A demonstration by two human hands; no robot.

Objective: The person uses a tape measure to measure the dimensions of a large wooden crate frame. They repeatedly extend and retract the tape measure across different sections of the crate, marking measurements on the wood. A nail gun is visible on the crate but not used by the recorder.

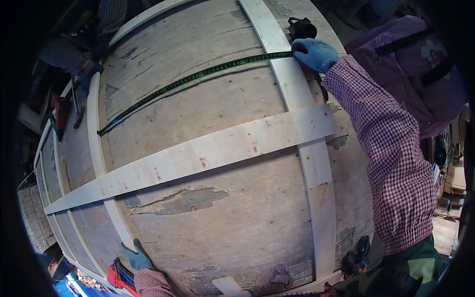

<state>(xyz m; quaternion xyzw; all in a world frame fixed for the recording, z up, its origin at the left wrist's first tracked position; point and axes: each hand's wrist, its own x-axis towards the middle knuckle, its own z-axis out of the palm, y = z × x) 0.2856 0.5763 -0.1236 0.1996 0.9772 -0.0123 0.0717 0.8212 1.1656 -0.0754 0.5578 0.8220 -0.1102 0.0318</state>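
My right hand point(316, 54), in a blue-grey glove, is closed on the dark blade of a tape measure point(213, 71), pressing it on a pale upright slat point(292, 89). The blade stretches left across the panel to another slat point(94, 109), where its end rests. Just beyond my right hand sits a round black case point(303, 29). At the lower left, my left hand point(138, 256), gloved too, lies with fingers apart on the lower part of a slat point(118, 220). A red tool point(120, 277), partly cut off, is beside it.
A long crosspiece point(208, 151) spans the big worn plywood panel point(222, 203). At the upper left, another person's gloved hand point(89, 72) is near a hammer point(77, 106) and a red tool point(59, 114). A maroon checked garment point(410, 74) fills the upper right.
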